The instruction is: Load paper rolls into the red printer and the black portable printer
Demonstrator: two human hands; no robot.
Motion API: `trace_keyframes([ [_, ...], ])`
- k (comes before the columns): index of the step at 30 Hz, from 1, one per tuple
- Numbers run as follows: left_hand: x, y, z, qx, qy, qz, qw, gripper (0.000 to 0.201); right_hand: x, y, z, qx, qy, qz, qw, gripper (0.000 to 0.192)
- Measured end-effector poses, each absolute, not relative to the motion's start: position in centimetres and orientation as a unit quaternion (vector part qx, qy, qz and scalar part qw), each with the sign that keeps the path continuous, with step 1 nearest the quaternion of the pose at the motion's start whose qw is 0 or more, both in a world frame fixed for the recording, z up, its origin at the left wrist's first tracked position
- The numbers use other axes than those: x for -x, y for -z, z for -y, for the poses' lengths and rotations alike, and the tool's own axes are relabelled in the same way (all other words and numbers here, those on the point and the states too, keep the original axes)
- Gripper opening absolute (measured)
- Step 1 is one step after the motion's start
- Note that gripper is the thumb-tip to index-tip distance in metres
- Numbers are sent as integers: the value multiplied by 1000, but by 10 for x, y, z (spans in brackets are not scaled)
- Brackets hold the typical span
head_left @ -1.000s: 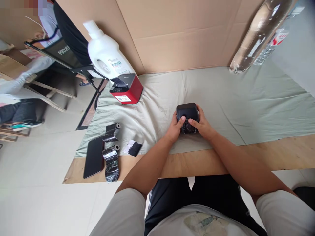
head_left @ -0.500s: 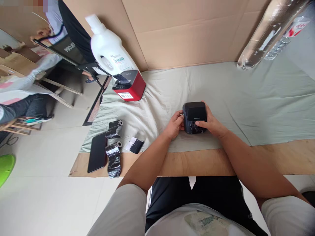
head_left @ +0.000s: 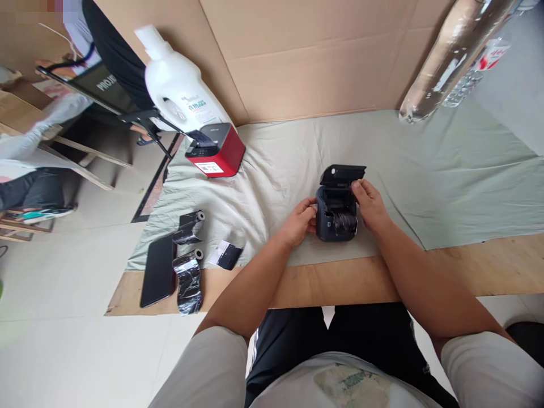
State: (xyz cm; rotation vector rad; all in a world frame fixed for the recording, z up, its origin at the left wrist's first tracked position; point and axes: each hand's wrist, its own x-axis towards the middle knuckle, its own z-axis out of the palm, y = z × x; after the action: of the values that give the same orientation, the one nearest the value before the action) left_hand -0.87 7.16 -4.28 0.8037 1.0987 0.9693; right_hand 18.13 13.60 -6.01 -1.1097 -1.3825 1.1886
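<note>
Small black printer (head_left: pixel 337 218), lid (head_left: pixel 342 174) raised, held between your two hands on the cloth (head_left: pixel 425 170) near the table's front edge.

You steadied the printer's left side with your left hand (head_left: pixel 301 220), its fingers curled against the casing; your right hand (head_left: pixel 370 205) rested against the right side, fingertips closed on the edge of the open lid. A dark roll (head_left: pixel 344 222) lay inside the open bay. Well to the left lay two more rolls (head_left: pixel 190 249), a phone (head_left: pixel 156 270) and a small label piece (head_left: pixel 226 254). Farther back stood a red printer (head_left: pixel 215 150) beside a white bottle (head_left: pixel 178 90), against cardboard (head_left: pixel 306 56).
</note>
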Motion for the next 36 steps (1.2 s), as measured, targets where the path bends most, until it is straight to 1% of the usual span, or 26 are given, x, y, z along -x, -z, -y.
trace_keyframes([
  [3,3,41,-66,-371,-402,-494,676,39,-184,60,-139,515,-448,561,469,59],
  [5,0,40,-64,-389,-399,-524,644,36,-182,57,-136,524,-426,584,451,63],
  [7,1,38,-63,-436,-396,-584,559,34,-178,54,-132,528,-392,617,432,65],
  [11,8,38,-68,-537,-369,-682,333,24,-172,55,-129,554,-305,673,383,64],
  [13,12,39,-70,-547,-367,-700,275,19,-171,59,-132,572,-271,685,361,60],
  [16,16,42,-71,-573,-395,-680,230,16,-171,66,-136,575,-245,686,373,51],
  [19,14,43,-67,-652,-438,-600,153,16,-171,69,-137,545,-241,689,413,43],
  [22,7,38,-62,-719,-431,-538,92,14,-171,71,-136,520,-237,693,439,40],
  [24,-1,32,-61,-745,-388,-538,71,17,-171,73,-136,515,-237,694,444,40],
  [26,-9,24,-64,-761,-313,-565,64,20,-171,74,-137,515,-238,696,440,40],
  [30,-23,9,-78,-779,-143,-603,101,17,-171,75,-138,523,-238,699,425,37],
  [33,-31,3,-88,-790,-102,-584,157,14,-171,74,-138,531,-238,701,412,37],
  [36,-36,0,-93,-775,-114,-587,204,16,-170,74,-139,538,-232,701,407,37],
])
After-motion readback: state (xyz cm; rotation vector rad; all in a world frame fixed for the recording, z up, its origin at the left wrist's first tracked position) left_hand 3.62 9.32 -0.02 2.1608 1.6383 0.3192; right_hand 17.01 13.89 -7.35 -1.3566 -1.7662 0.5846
